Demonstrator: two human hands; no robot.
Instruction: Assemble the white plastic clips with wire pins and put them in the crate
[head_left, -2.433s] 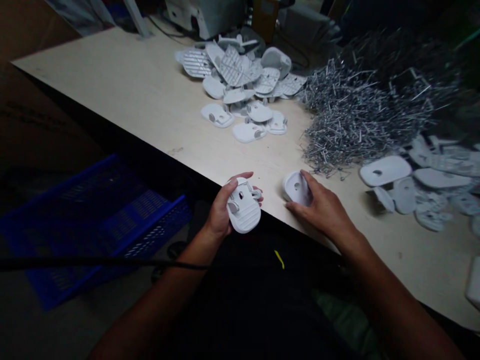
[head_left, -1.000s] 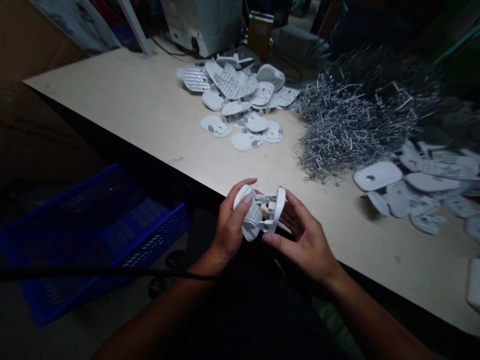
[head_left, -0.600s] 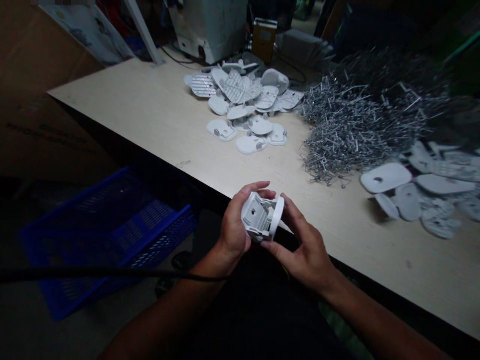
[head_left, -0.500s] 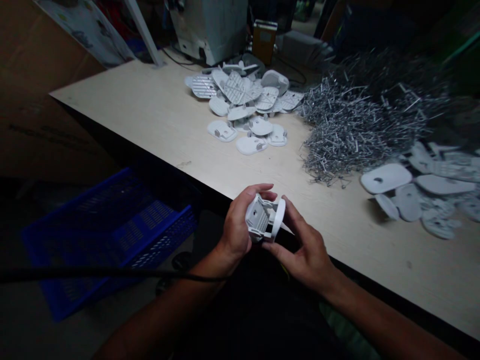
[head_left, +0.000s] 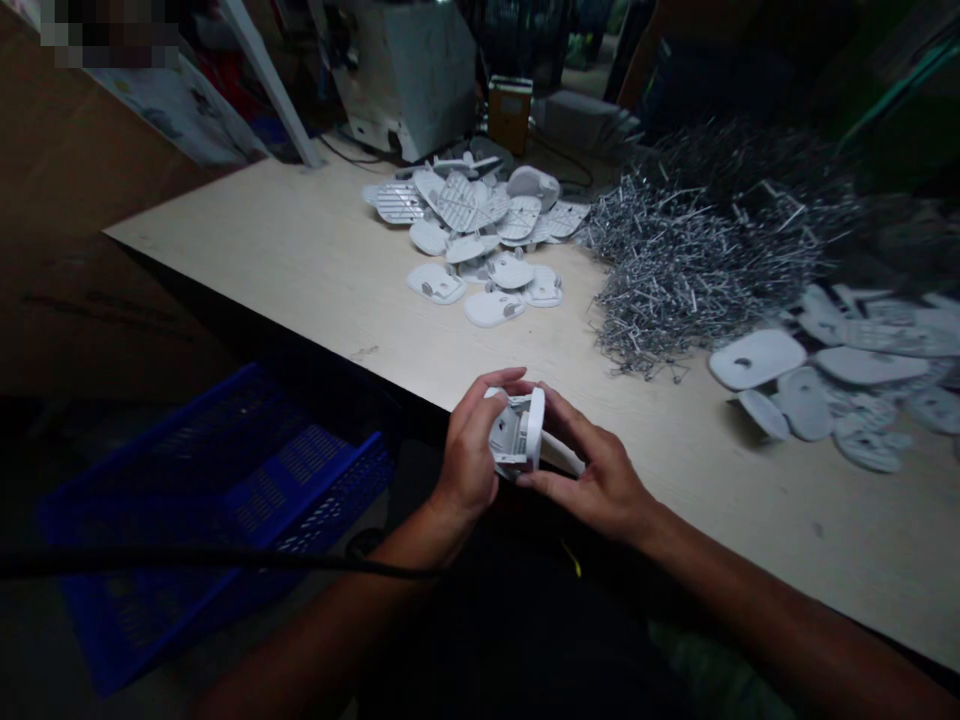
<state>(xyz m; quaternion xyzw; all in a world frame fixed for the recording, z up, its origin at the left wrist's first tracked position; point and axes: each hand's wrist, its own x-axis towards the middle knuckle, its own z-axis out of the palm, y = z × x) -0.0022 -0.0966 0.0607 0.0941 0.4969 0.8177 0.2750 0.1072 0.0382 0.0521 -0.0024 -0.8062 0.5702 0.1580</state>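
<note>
Just off the table's front edge, my left hand (head_left: 466,450) is closed around a white ribbed plastic part (head_left: 504,434), its hollow inner side facing right. My right hand (head_left: 600,475) grips a rounded white plastic plate (head_left: 536,430) from the right, fingers behind it and thumb at its lower end. The two parts stand face to face and touch or nearly touch; how they join inside is hard to make out.
On the table (head_left: 300,270) lie a heap of white plastic parts (head_left: 472,215), a large tangle of thin metal wire pieces (head_left: 697,250) and more white parts (head_left: 862,370) at right. A blue crate (head_left: 300,450) sits below left. A dark cable (head_left: 225,560) crosses the lower left.
The rounded plate has come closer to the ribbed part, narrowing the gap between them. My right hand has moved slightly left. The view has shifted a little.
</note>
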